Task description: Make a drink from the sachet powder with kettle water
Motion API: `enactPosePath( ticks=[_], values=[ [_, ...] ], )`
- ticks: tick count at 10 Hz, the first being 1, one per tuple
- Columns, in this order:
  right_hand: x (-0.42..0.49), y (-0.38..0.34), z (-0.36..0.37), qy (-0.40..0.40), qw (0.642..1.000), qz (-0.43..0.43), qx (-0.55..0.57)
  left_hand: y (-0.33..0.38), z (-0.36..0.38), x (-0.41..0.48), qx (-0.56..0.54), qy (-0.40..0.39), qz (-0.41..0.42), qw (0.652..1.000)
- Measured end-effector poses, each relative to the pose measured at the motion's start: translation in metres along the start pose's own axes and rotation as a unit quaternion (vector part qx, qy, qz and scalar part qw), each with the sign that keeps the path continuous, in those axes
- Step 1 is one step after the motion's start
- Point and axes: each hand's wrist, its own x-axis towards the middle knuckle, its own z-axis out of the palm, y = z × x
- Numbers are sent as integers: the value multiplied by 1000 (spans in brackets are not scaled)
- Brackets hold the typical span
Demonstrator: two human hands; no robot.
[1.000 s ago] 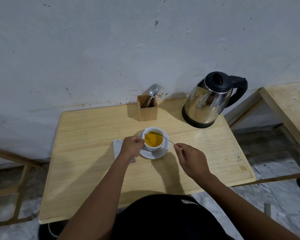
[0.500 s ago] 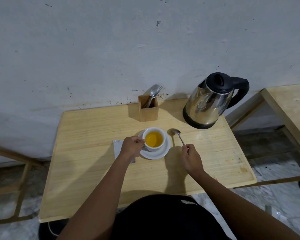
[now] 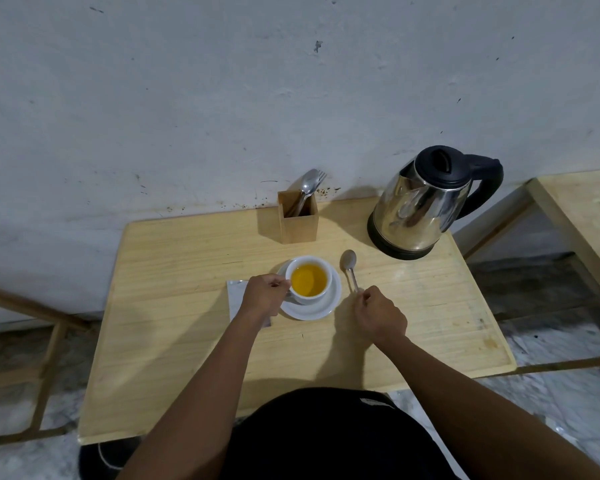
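Note:
A white cup [image 3: 309, 294] filled with orange-yellow drink stands on a white saucer [image 3: 323, 308] in the middle of the wooden table [image 3: 174, 341]. My left hand [image 3: 263, 295] is closed on the cup's handle at its left side. A metal spoon [image 3: 350, 267] lies on the table just right of the saucer, bowl pointing away from me. My right hand [image 3: 380, 315] pinches the near end of its handle. A silvery sachet [image 3: 235, 294] lies flat under my left wrist, partly hidden. The steel kettle [image 3: 420, 206] with black lid and handle stands at the back right.
A wooden cutlery holder [image 3: 298, 221] with a spoon and fork stands against the wall behind the cup. A second wooden table [image 3: 582, 209] is at the right, with a gap of floor between. A wooden frame [image 3: 45, 362] stands at the left.
My right hand took the spoon out of the cup and laid it on the table to the right of the saucer. My left hand stayed on the cup's handle.

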Motion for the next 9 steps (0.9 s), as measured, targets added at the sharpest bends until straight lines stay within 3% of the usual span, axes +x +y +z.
enactPosePath(
  ticks=[4, 7, 9],
  values=[
    [1, 1, -5, -10, 999, -23, 31, 2, 0, -2, 2, -1, -7, 1000],
    [-1, -4, -16, -50, 997, -39, -36, 6, -1, -6, 8, -9, -10, 1000],
    [11, -18, -27, -15, 996, -92, 14, 14, -7, -4, 59, -8, 5, 998]
  ],
)
